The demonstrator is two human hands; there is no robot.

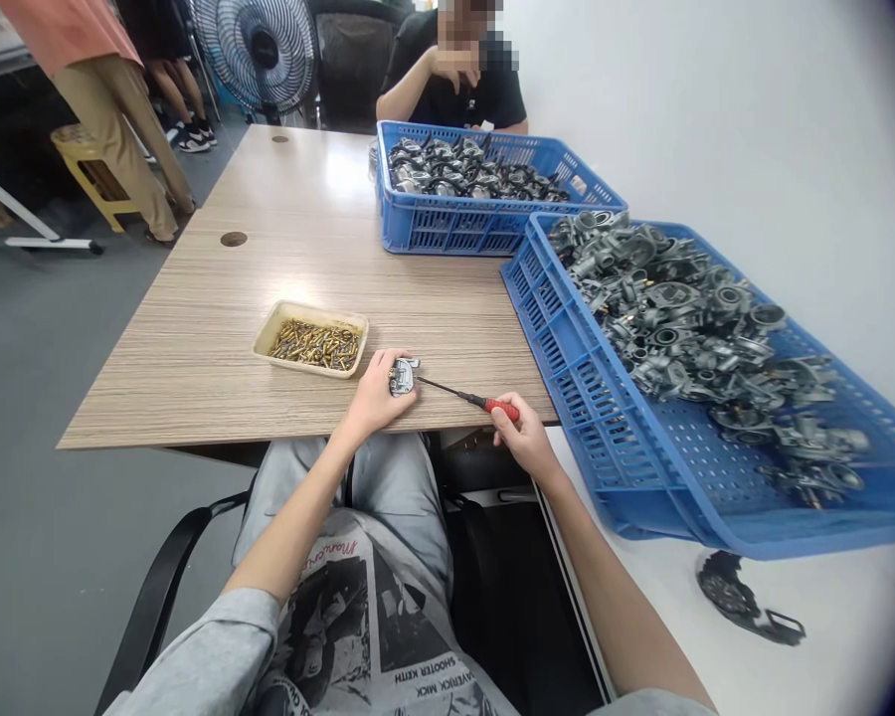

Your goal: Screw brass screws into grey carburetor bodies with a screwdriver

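My left hand (pixel 377 396) is closed around a small grey metal casting (pixel 403 377), which looks like a carburetor body, at the front part of the table. In my right hand (pixel 523 438) is a screwdriver (pixel 501 408) with a red and black handle, pointing left. Its thin dark shaft reaches the right side of the casting; whether the tip sits in a screw is too small to tell. Just left of my left hand stands a cream plastic tray (pixel 266 343) holding many small brass-coloured pieces (pixel 309 344).
A blue crate (pixel 612 428) heaped with grey metal castings (pixel 663 298) stands at the right. Behind it, another blue crate (pixel 447 224) holds more metal parts. A person (pixel 454 89) sits across the table (pixel 194 328). A fan (pixel 258 50) and standing people are farther back left.
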